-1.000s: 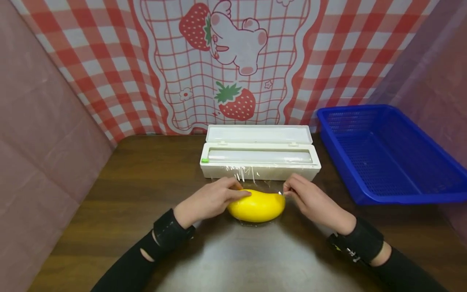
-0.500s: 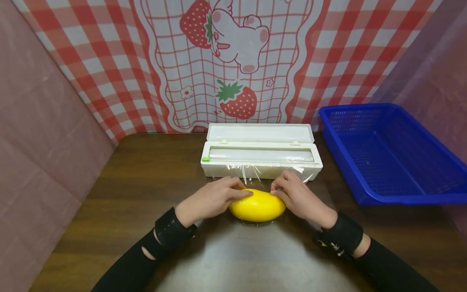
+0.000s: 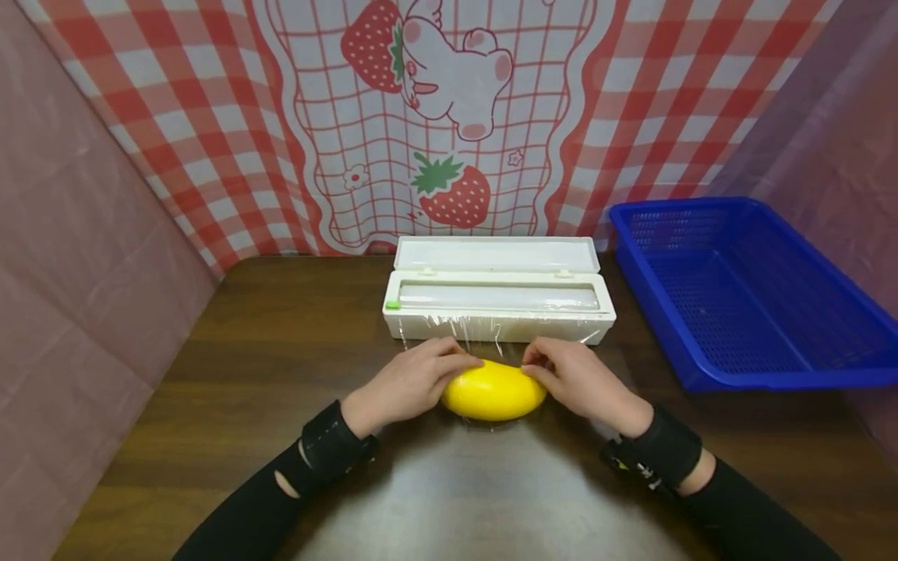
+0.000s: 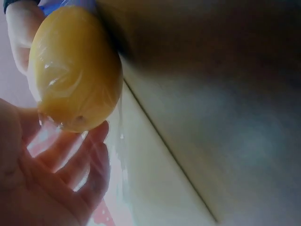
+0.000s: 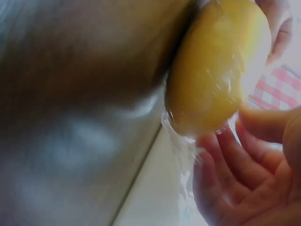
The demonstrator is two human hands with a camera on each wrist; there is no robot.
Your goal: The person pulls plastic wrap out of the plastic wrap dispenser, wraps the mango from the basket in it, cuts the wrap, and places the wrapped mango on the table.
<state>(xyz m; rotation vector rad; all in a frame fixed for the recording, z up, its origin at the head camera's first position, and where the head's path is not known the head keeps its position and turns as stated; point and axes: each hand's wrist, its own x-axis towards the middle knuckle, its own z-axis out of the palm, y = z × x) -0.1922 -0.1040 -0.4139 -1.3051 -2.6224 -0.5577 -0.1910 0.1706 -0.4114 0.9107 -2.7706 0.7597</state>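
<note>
A yellow mango (image 3: 494,393), smooth and shiny, lies lengthwise on the table in the head view. Clear cling film (image 5: 186,188) covers it, creased and glinting in both wrist views. My left hand (image 3: 414,382) holds its left end, thumb on top and fingers curled behind. At the other end, my right hand (image 3: 581,378) grips it the same way, thumb against the upper side. Just behind the hands stands a white cling film dispenser (image 3: 421,327), lid up and roll showing, film hanging down its front toward the mango.
A blue plastic basket (image 3: 708,374) stands at the right, beside the dispenser. The wooden table (image 3: 295,312) ends at a red and white checked cloth (image 3: 238,132). Pink cloth (image 3: 84,234) hangs along the left side.
The right hand has moved left, from pinching film past the mango's right tip to gripping that end. The left hand has stayed at its end, and the mango has barely moved.
</note>
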